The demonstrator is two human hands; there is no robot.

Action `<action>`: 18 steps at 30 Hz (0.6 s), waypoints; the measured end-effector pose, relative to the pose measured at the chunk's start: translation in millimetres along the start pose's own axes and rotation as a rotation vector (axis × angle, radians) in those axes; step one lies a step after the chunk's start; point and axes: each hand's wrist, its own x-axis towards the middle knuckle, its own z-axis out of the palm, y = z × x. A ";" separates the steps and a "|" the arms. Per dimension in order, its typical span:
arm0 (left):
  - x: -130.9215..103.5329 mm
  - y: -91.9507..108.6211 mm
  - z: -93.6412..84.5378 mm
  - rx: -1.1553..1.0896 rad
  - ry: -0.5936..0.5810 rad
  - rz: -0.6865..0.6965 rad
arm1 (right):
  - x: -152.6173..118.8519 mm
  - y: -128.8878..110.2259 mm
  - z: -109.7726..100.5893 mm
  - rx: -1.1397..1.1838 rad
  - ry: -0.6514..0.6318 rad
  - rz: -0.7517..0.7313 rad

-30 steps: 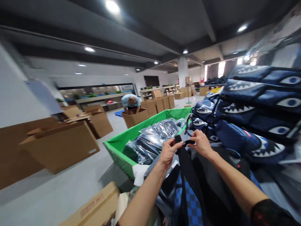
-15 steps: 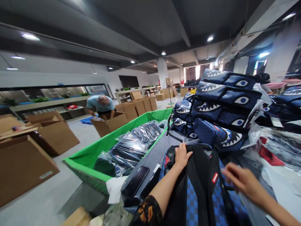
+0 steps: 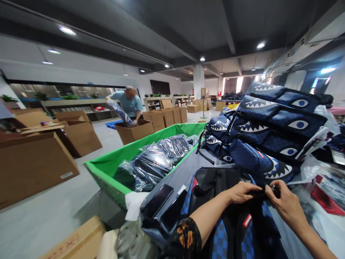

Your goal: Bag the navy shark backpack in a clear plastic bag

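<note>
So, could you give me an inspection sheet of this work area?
Surface: grey-covered worktop, largely hidden under bags.
Items being handled: black backpack with blue-checked panels, straps facing up; small black piece at its edge, too obscured to identify.
Clutter: stacked blue shark-face bags, glossy black flat object, crumpled white paper or cloth, loose clear plastic.
Hands: left hand and right hand close together, fingers pinched at the black piece.
Cables: nothing seen on the worktop.
Surroundings: green-lined bin of plastic-wrapped goods, open brown cardboard boxes, person in light-blue shirt leaning over one.
</note>
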 end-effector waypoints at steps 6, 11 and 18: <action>-0.8 1.1 14.7 0.124 0.207 0.075 | -31.4 -30.3 -14.4 0.050 0.121 -0.355; 10.6 -6.3 11.1 0.009 0.234 -0.034 | -56.7 -50.1 -26.4 -0.135 0.227 -0.643; -30.8 31.5 6.6 -0.007 0.215 -0.027 | -78.6 -3.7 -70.4 0.021 0.163 -0.345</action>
